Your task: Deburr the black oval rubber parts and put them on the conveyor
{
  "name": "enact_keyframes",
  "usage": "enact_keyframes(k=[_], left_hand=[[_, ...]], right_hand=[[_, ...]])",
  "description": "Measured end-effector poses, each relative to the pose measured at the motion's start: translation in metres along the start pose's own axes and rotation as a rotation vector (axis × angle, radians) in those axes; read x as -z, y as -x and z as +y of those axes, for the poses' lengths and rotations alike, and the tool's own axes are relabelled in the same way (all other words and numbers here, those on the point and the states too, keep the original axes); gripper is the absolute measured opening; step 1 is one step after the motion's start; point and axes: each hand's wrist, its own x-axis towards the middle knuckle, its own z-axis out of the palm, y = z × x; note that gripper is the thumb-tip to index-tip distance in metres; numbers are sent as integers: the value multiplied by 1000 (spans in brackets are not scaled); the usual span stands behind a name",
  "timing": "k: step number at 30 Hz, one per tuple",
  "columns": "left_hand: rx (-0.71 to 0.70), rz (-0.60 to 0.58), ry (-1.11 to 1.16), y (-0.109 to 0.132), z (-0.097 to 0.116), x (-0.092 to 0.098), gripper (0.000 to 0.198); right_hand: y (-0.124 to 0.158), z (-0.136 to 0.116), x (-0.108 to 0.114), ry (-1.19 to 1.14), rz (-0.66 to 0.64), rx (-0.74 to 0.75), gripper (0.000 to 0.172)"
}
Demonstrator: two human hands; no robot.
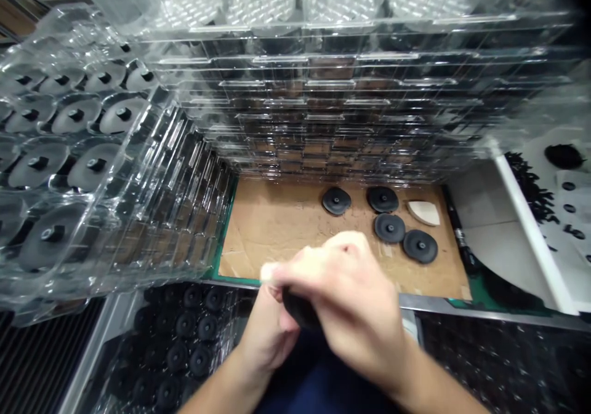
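Observation:
Both of my hands meet low in the middle of the head view, around a black disc (298, 306). Only part of its dark rounded surface shows; fingers hide the rest. My left hand (270, 328) grips it from the left with closed fingers. From above and the right, my right hand (357, 297) is curled over the same piece, slightly blurred. Beyond the hands, several similar black discs with a small central stub lie on a brown cardboard sheet (277, 223), among them one black disc (420, 246) nearest my right hand.
Tall stacks of clear plastic trays (323, 82) rise behind the cardboard. More clear trays (152, 174) with discs stand at left. Below left sits a tray of black discs (178, 340). A pale wedge-shaped piece (423, 212) lies on the cardboard; a white-edged bin (530, 229) stands right.

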Motion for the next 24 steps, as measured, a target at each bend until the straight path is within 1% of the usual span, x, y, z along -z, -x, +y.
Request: enact_keyframes(k=[1, 3, 5, 8, 11, 14, 17, 21, 24], left_hand=[[-16, 0, 10, -1, 0, 1, 58], [-43, -7, 57, -2, -2, 5, 63], [-47, -15, 113, -3, -3, 9, 66], [-39, -10, 161, -4, -4, 11, 65], [-6, -23, 185, -4, 0, 9, 62], [28, -39, 192, -2, 4, 4, 58], [34, -48, 198, 0, 6, 1, 56], [32, -56, 203, 1, 5, 0, 55], [39, -67, 205, 2, 4, 0, 53]], right_hand=[[1, 6, 1, 5, 15, -69, 24], [7, 21, 4, 101, 65, -250, 19], [19, 36, 6, 140, 73, -401, 16], [44, 50, 2, 54, -41, -550, 20], [68, 54, -10, -1, -167, -589, 22], [81, 52, -19, -8, -200, -588, 23], [82, 50, -22, -10, -206, -582, 26], [79, 47, -21, -11, -204, -571, 32], [80, 47, -20, -20, -207, -569, 33]])
